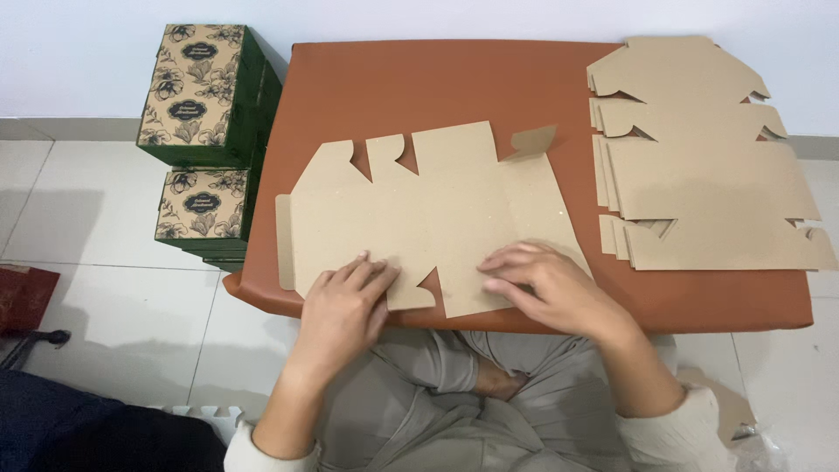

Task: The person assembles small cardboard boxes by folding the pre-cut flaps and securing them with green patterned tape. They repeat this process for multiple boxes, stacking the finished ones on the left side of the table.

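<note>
A flat die-cut cardboard box blank (437,210), plain brown side up, lies spread on the brown low table (419,87). My left hand (345,306) rests flat on its near left flap, fingers spread. On the blank's near right edge my right hand (542,284) presses down with bent fingers. Neither hand grips anything.
A stack of several more flat cardboard blanks (699,157) sits on the table's right side. Assembled green boxes with floral tops (197,87) stand stacked on the tiled floor at the left, a lower stack (203,210) in front. My crossed legs lie under the table's near edge.
</note>
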